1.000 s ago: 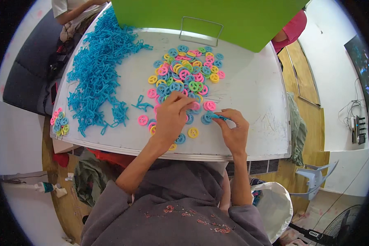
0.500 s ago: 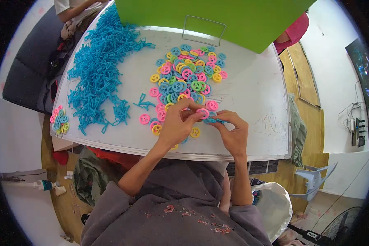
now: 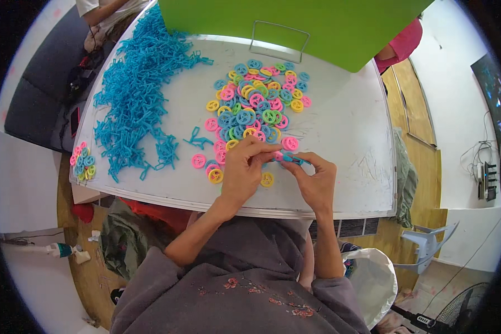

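Note:
Over the near part of the white table (image 3: 339, 189), my two hands meet fingertip to fingertip. My left hand (image 3: 242, 171) is closed on a small pink plastic wheel (image 3: 278, 156), mostly hidden by the fingers. A small blue plastic frame piece (image 3: 295, 160) is pinched between thumb and fingers of my right hand (image 3: 317, 181), its end against the wheel. Just beyond lies a heap of pink, blue, yellow and green wheels (image 3: 243, 117). A few loose wheels, one of them yellow (image 3: 267, 179), lie around my left hand.
A large heap of blue frame pieces (image 3: 131, 94) covers the table's left side. A green board with a wire handle (image 3: 295, 33) stands at the back. Small wheels (image 3: 83, 161) sit at the left corner. A white bag (image 3: 373, 289) is beside my right arm.
The pink wheel has turned from facing up to nearly edge-on and now meets the blue frame piece. My left fingers have closed further over it.

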Available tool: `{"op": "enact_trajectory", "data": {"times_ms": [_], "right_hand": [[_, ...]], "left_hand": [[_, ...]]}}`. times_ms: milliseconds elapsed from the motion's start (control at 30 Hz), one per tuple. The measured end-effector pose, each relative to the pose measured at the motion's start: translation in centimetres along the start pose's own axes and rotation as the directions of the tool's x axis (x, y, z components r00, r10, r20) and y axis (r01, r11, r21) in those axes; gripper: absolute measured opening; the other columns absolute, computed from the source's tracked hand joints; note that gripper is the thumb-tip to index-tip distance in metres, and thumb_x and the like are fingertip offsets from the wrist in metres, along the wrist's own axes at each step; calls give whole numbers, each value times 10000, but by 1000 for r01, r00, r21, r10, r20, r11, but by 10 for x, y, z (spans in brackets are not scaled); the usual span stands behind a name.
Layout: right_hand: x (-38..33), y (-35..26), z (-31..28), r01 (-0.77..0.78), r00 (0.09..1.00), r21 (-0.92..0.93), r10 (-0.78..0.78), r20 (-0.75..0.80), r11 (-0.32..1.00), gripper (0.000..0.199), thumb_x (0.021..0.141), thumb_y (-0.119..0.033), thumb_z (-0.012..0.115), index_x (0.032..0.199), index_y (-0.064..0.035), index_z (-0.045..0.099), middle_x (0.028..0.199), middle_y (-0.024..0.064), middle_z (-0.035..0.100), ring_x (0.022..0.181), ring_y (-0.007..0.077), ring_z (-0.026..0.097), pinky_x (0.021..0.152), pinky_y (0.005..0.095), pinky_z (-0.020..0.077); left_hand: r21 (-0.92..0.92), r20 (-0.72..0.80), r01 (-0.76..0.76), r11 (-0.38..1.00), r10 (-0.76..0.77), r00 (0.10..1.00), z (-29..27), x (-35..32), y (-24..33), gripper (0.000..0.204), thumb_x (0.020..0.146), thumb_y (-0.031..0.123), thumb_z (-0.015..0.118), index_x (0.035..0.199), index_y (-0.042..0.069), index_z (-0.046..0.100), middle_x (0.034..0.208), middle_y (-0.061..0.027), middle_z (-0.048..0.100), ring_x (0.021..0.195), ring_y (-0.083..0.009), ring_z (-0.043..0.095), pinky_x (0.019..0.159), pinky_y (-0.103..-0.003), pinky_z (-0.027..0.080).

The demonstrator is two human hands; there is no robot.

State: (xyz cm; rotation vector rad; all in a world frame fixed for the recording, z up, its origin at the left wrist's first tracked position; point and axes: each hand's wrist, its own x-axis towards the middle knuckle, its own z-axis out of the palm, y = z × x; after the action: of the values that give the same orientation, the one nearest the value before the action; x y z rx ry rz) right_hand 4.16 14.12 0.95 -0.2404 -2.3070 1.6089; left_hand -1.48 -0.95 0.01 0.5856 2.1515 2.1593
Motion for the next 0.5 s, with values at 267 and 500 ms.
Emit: {"op": "enact_trajectory", "data": {"times_ms": [267, 500], "right_hand": [[3, 6, -4, -393, 917, 315, 343, 204, 864, 146, 836, -72, 704, 935, 34, 689, 790, 73, 684, 692, 91, 600, 630, 227, 463], [-8, 4, 12, -327, 944, 272, 328, 45, 905, 154, 867, -111, 691, 926, 30, 673, 820, 64, 692, 693, 70, 584, 622, 211, 436]], "left_hand": [[-44, -72, 4, 999, -8, 997, 7, -3, 1, 273, 819, -139, 569, 984, 22, 715, 830, -46, 577, 758, -113, 567, 681, -233, 502], [-60, -97, 38, 997, -43, 994, 9, -6, -6, 307, 812, -172, 522, 993, 9, 692, 896, -69, 563, 829, -140, 587, 734, -240, 523]]}}
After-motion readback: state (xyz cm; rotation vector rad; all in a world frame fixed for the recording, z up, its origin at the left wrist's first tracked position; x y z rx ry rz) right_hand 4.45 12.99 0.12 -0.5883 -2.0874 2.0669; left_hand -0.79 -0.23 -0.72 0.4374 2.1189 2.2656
